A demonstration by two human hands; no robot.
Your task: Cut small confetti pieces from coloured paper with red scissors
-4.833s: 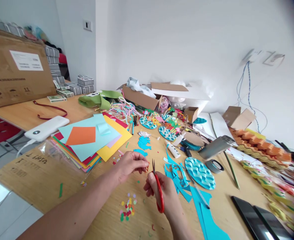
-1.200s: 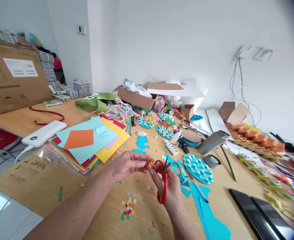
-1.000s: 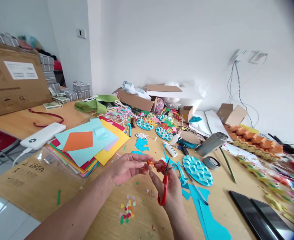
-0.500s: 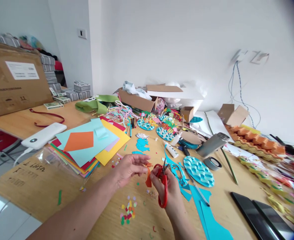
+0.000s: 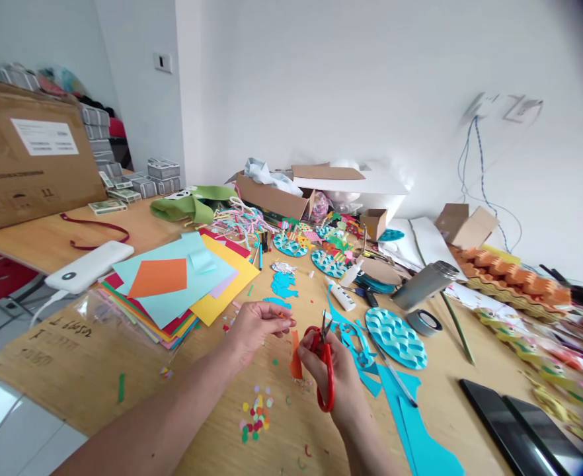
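Note:
My left hand (image 5: 254, 332) is closed in a pinch over the table, with a small bit of orange paper (image 5: 282, 317) at its fingertips. Just to the right, my right hand (image 5: 344, 380) grips red-handled scissors (image 5: 327, 377), their short blades pointing up and slightly parted. An orange paper strip (image 5: 295, 357) hangs by my right thumb; whether the thumb pins it is unclear. Below the hands lie coloured paper dots (image 5: 258, 418). Beyond my left hand are blue paper fish cutouts (image 5: 284, 284).
On the left is a stack of coloured paper (image 5: 217, 281) and a white power bank (image 5: 90, 266). To the right are a wavy blue oval (image 5: 395, 337), a pen (image 5: 395, 377), blue paper scraps (image 5: 420, 430), a glue bottle (image 5: 342, 297), a steel flask (image 5: 426, 284) and dark phones (image 5: 500, 423).
My left fingers have drawn together and come away from the orange strip with a small orange bit. The strip now hangs beside my right thumb. The scissors have barely moved.

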